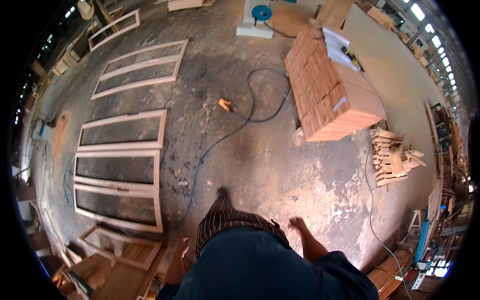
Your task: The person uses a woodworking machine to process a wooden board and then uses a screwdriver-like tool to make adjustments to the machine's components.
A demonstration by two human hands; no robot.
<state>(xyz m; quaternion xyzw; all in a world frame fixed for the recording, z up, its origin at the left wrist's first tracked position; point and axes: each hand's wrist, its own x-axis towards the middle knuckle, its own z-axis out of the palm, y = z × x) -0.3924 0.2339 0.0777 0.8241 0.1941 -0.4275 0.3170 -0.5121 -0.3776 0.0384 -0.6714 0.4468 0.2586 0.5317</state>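
Down the left side, pale, reddish-tan wooden frames lie flat on the bare concrete floor in a loose column, long rectangles with open panels, some with a rail across the middle. At the lower left, another wooden frame of the same pale wood rests slightly askew over brown boards. Just right of it is the left hand, with fingers somewhat curled; how far it is closed I cannot tell. Farther right, an orange nozzle ends a dark hose on the floor. The right hand hangs above the floor, fingers bent, too blurred to tell how narrow the grip is. Beyond it stands a block-like stack of reddish timber, bearing a pale label whose print is too small to read. On top lie a white sheet and a yellow-and-black tool.
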